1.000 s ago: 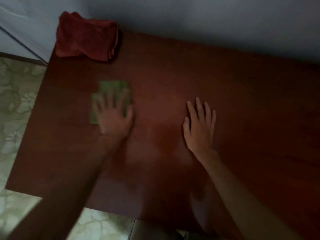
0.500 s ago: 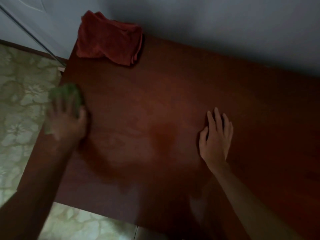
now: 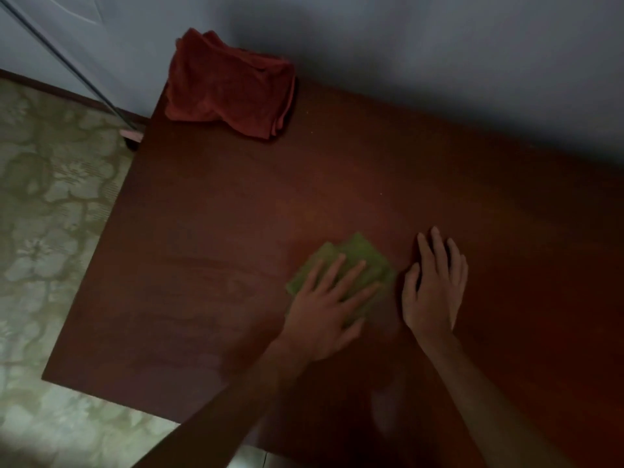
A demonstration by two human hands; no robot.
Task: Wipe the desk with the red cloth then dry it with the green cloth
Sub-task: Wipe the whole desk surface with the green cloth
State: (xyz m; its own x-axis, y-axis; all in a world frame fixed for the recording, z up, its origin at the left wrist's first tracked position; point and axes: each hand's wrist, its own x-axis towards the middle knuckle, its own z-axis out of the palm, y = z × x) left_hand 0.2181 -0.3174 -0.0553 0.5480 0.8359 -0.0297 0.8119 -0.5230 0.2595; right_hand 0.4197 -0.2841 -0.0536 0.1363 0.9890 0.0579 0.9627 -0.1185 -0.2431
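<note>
A folded green cloth (image 3: 358, 256) lies flat near the middle of the dark reddish-brown desk (image 3: 209, 231). My left hand (image 3: 327, 305) presses down on it with fingers spread, covering its near half. Just to the right, my right hand (image 3: 435, 288) rests flat on the bare desk, fingers together, holding nothing and not touching the cloth. The red cloth (image 3: 229, 86) sits crumpled and folded at the desk's far left corner, apart from both hands.
A pale wall (image 3: 405, 45) runs along the desk's far edge. Patterned light floor (image 3: 50, 214) lies past the desk's left and near edges. A thin metal pole (image 3: 64, 59) slants down to a pink foot (image 3: 131, 135) by the far left corner.
My left hand has swept the green cloth from the desk's left edge rightward to the middle, beside my right hand. The right hand stayed flat on the desk.
</note>
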